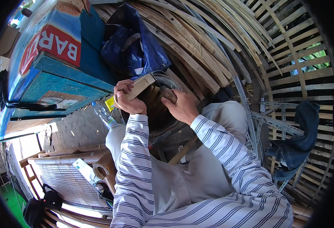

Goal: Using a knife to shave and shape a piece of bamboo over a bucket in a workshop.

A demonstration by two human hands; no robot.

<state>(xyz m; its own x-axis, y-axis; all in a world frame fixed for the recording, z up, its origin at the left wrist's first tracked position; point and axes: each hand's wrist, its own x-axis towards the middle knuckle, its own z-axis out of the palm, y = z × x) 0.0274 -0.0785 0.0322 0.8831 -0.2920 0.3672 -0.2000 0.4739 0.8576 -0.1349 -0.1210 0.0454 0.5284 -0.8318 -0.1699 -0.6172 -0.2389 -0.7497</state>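
My left hand (129, 99) is closed round a flat, pale strip of wood or bamboo (142, 84), which slants up to the right. In my right hand (182, 107) is the thick, worn wooden handle of a tool (169, 94). A thin dark part extends from the handle toward the strip's far end; I cannot make out whether it is a blade. Both hands are above a dark round container (169, 81) standing between my knees. Its inside is mostly in shadow and partly hidden by my hands.
Long bamboo slats (189, 41) are stacked ahead. A blue plastic bag (136, 49) sits beside a large blue box (70, 81) on the left. A clear bottle (103, 116) lies by my left knee. At right, dark cloth (305, 129) hangs on a metal frame (277, 123). A bamboo bench (68, 178) stands lower left.
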